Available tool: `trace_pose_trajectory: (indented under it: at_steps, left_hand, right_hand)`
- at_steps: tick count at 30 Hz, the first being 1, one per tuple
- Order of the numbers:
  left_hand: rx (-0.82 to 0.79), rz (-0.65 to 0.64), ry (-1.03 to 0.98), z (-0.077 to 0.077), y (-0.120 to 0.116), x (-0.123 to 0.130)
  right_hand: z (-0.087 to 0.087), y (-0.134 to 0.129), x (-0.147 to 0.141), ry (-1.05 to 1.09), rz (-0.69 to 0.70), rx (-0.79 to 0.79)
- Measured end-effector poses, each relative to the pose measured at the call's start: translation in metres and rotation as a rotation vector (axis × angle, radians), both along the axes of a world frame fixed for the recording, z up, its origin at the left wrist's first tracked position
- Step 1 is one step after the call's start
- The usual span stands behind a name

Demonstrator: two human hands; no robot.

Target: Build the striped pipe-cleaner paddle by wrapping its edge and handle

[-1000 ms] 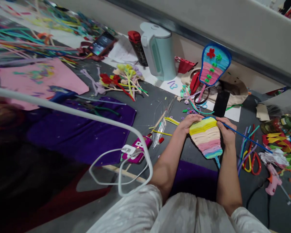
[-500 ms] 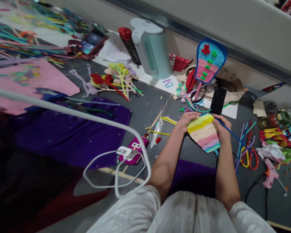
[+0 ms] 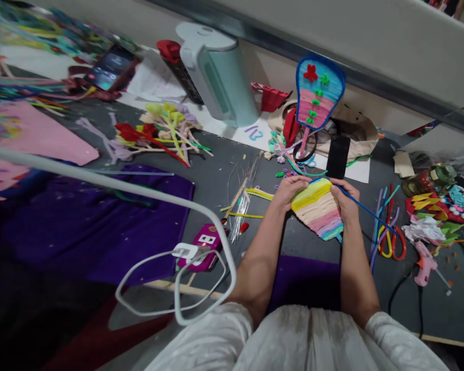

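Observation:
Between my hands is a fan-shaped pipe-cleaner piece (image 3: 317,210) with yellow, cream, pink, purple and blue-green bands. My left hand (image 3: 290,191) is closed on its upper left edge. At the upper right edge, my right hand (image 3: 346,200) pinches it together with a blue pipe cleaner (image 3: 371,212), whose free end trails right toward the scissors. Blue also lines part of the top edge. Beyond my hands stands a finished-looking fan (image 3: 320,93) with a blue rim, blue and pink bands, and small red and green shapes.
Red and yellow scissors (image 3: 399,243) lie among loose pipe cleaners at right, near a pink glue gun (image 3: 424,264). A pale green kettle (image 3: 228,82) stands at the back. At left are a magenta power strip (image 3: 204,246), a white cable (image 3: 147,193) and purple cloth (image 3: 100,232).
The whole view has shifted, so the table things appear further left. My hands keep the same hold on the striped piece, with the blue pipe cleaner still extending right.

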State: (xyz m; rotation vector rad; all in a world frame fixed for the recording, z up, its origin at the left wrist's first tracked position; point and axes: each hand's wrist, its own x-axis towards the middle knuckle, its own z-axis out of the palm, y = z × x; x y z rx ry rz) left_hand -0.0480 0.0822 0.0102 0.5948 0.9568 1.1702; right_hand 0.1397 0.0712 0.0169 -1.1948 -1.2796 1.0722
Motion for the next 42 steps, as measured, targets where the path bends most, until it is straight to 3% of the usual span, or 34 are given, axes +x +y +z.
trace_pose_trajectory:
  at_steps: [23,42]
  left_hand:
    - [0.048,-0.004,0.041,-0.0050,0.0006,-0.0013]
    - [-0.015,-0.010,-0.014,-0.0067,0.0026,-0.0030]
  right_hand:
    - [-0.0020,0.0011,-0.0012,0.049,-0.003,0.043]
    - [-0.0009,-0.0001,-0.0044,0.073,-0.006,0.019]
